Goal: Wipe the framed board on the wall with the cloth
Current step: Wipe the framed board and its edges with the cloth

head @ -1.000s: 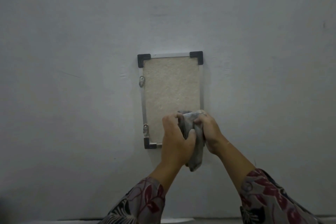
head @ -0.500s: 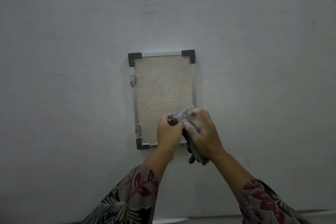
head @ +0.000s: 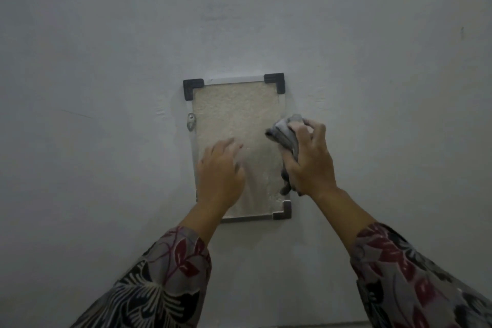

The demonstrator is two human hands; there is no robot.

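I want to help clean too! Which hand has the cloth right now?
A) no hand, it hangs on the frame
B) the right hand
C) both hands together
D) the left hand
B: the grey cloth is bunched in the right hand at the board's right edge, while the left hand is empty.

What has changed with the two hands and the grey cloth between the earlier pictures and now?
The left hand has let go of the crumpled grey cloth and now lies open over the lower left of the beige framed board. The right hand alone holds the cloth and has carried it up to the board's right edge. The board stays fixed on the grey wall.
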